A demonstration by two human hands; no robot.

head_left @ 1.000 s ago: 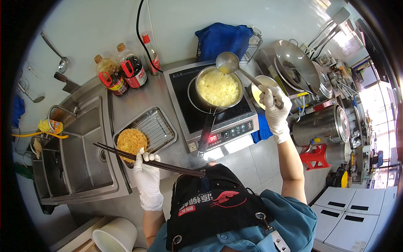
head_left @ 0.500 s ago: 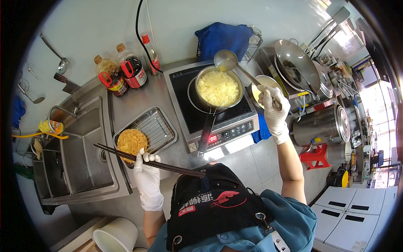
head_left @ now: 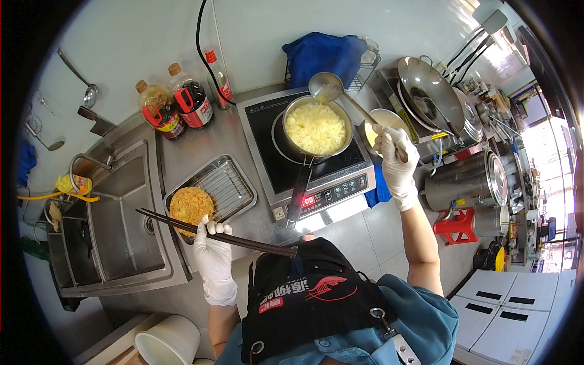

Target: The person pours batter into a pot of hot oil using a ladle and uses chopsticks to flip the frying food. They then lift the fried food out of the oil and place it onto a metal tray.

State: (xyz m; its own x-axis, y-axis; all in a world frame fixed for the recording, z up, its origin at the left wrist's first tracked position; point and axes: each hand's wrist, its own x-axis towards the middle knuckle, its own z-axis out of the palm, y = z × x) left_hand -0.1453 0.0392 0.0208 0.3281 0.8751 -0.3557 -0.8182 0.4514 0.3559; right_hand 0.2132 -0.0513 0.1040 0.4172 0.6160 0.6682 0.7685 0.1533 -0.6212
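Note:
My left hand (head_left: 212, 240), in a white glove, is closed around long dark chopsticks (head_left: 249, 244) beside the metal tray. On that tray's wire rack (head_left: 227, 187) rests a round golden fried cake (head_left: 191, 208). My right hand (head_left: 395, 148), also gloved, grips the handle of a metal ladle (head_left: 326, 88), tilted over the pot's upper edge. A thin stream runs from the ladle into the pot (head_left: 348, 141), where pale yellow food (head_left: 316, 129) bubbles. The pot stands on a black induction cooker (head_left: 266, 140). A bowl of yellow liquid (head_left: 370, 135) sits partly behind my right hand.
Sauce bottles (head_left: 191, 100) stand against the wall. At the left is a steel sink (head_left: 121, 243) with a faucet. A wok (head_left: 430, 91) and a large steel pot (head_left: 463, 181) are at the right, near a red stool (head_left: 456, 227). A white bucket (head_left: 167, 340) stands below.
The ladle's bowl has shifted very slightly left and tilts a little differently, and the stream below it shows longer. My left hand and the chopsticks have hardly moved.

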